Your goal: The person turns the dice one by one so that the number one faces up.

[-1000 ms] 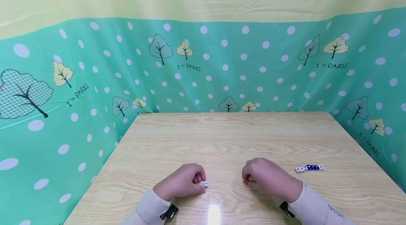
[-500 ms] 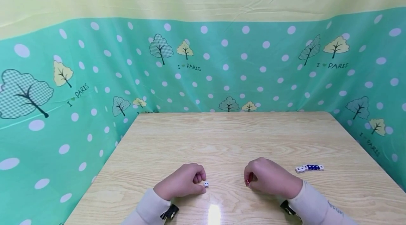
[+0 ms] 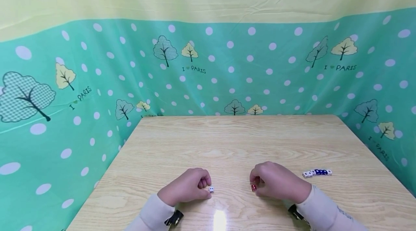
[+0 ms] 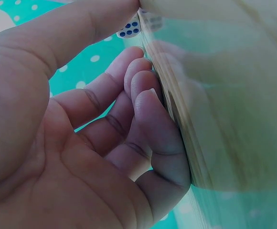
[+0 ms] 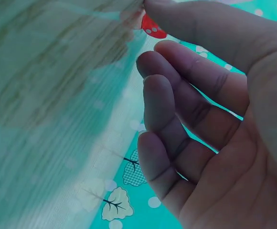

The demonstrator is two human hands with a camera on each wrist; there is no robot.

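Note:
My left hand (image 3: 189,185) rests on the wooden table (image 3: 208,140) with fingers loosely curled. A white die (image 3: 211,189) sits at the opening between its thumb and index finger; blue dots mark the die (image 4: 129,29) in the left wrist view, where the fingertips stand apart from it. Facing it, my right hand (image 3: 277,183) has its thumb and bent index finger around a small red die (image 3: 253,188) at the tabletop. In the right wrist view the red die (image 5: 153,27) shows its white dots beside the thumb, just above the index fingertip. The other right fingers hang loosely curled.
To the right lies a row of dice (image 3: 316,172), white at both ends and dark blue between. A green dotted curtain (image 3: 227,68) stands behind the table and along its sides. Both wrists wear black straps (image 3: 174,218).
The red die has turned and come down a little between my right thumb and index finger, and shows more of its dotted face. My left hand and the white die have stayed put.

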